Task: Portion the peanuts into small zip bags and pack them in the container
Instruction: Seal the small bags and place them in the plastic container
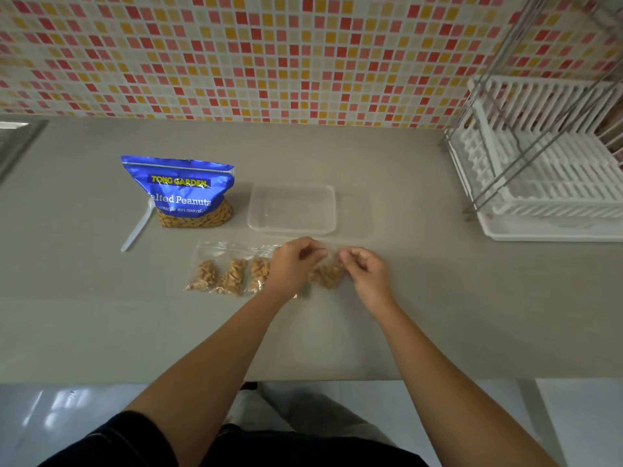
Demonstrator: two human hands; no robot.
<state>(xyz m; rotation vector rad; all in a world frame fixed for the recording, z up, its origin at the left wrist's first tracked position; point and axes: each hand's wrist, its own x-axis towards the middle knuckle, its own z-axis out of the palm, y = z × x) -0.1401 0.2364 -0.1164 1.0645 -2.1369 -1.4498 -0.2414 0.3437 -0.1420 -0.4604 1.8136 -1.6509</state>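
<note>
In the middle of the frame, the left hand [292, 264] and right hand [365, 272] meet over a grey bench [101, 315]. Between them they hold a small clear zip bag [327, 274] with peanuts in its lower part. The fingers of both hands are curled and pinch the bag's top edge, the left hand at the left end and the right hand at the right end. The bag's bottom is at or just above the bench; blur hides which. Just left of the left hand, three filled bags [232, 276] lie side by side on the bench, touching or overlapping, and the wrist partly covers the nearest one. Above the hands in the picture a clear container [291, 227] stands open, holding no bags. What looks like its clear lid [354, 214] lies against its right side. Left of the container a blue pack [182, 193] of salted peanuts stands upright, with nuts showing through its clear base. A white spoon [136, 230] lies on the bench just beside the pack's left edge, its bowl by the pack and its handle pointing toward the lower left. A white dish rack [539, 163] fills the upper right, the corner of a steel sink [17, 136] shows at the left edge, and a mosaic wall [202, 45] runs across the top.
</note>
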